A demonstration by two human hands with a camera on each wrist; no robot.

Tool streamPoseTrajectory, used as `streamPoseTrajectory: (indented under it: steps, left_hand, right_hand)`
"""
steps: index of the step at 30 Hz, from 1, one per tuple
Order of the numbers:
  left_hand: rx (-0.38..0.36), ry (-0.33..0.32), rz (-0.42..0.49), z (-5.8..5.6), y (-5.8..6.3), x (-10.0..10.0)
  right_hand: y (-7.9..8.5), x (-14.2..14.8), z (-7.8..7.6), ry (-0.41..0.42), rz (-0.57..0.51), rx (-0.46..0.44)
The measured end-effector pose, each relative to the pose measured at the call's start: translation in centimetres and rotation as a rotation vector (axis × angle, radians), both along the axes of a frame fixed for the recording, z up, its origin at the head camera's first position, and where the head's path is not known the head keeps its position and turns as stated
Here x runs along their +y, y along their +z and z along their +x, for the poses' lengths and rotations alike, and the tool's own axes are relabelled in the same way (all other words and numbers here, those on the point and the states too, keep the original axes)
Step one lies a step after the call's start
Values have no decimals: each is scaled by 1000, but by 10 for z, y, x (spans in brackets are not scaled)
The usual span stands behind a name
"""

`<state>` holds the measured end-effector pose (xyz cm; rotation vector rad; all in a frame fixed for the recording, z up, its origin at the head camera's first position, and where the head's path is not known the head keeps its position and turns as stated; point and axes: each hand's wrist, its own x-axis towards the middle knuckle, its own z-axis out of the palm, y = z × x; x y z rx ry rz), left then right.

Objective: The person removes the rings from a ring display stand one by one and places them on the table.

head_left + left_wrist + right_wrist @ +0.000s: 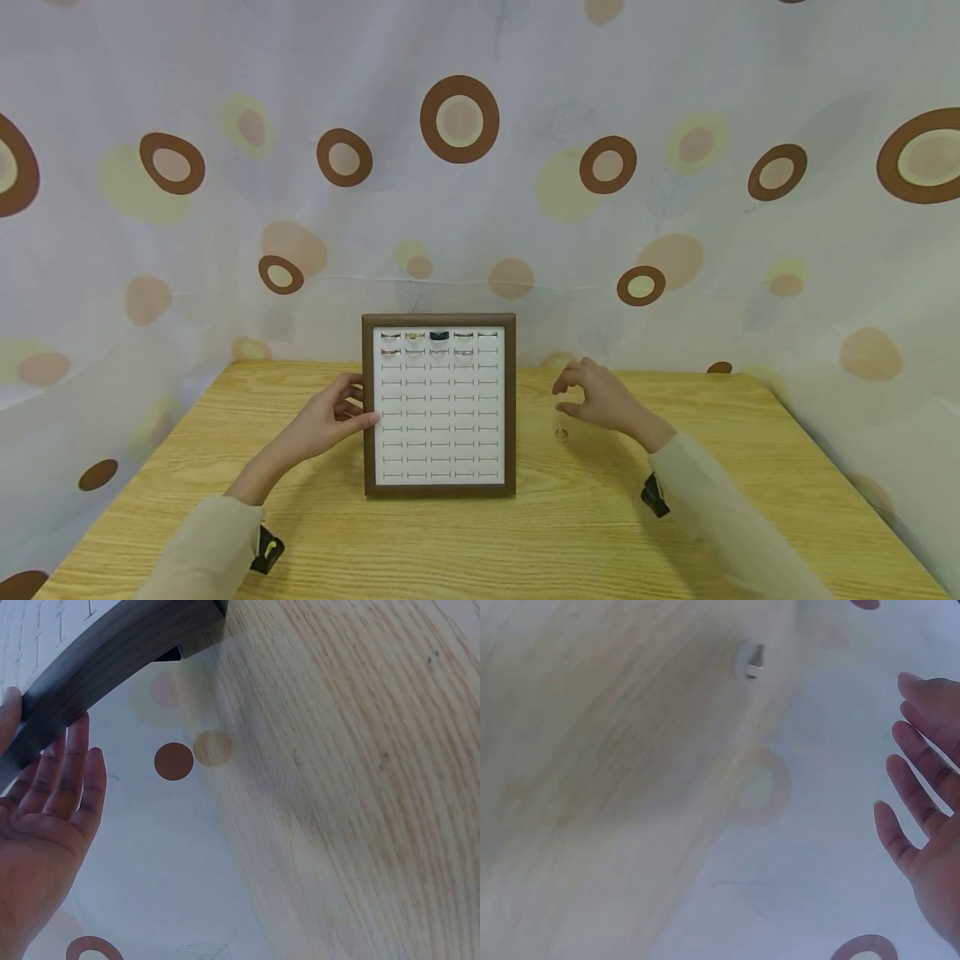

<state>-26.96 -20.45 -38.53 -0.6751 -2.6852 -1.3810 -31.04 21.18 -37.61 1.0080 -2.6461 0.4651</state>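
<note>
A ring display board with a brown frame (438, 490) and a white slotted panel (440, 406) stands upright on the table in the head view. Several rings (439, 336) sit in its top two rows, one of them dark and wide. My left hand (337, 417) grips the frame's left side, thumb over the front and fingers behind, as the left wrist view also shows. To the right of the board, a loose ring (562, 434) lies on the table. Just above it hovers my right hand (603, 400), fingers loosely bent, thumb and fingertips apart, nothing between them.
The wooden table (450, 550) reaches back to a patterned curtain (480, 217) close behind the board. A black strap piece (655, 496) hangs at the right wrist, and another (267, 550) at the left wrist.
</note>
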Motion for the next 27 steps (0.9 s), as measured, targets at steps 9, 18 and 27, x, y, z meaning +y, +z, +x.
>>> streamPoseTrajectory:
  steps: [9, 18, 27]
  left_hand:
    - [9, 0, -1, 0, 0, 0]
    - [7, -10, 1, 0, 0, 0]
    - [1, -14, 11, 3, 2, 1]
  right_hand:
    - [23, -8, 3, -9, -12, 70]
    - [47, -20, 9, 3, -19, 166]
    - [69, -45, 19, 68, -65, 245]
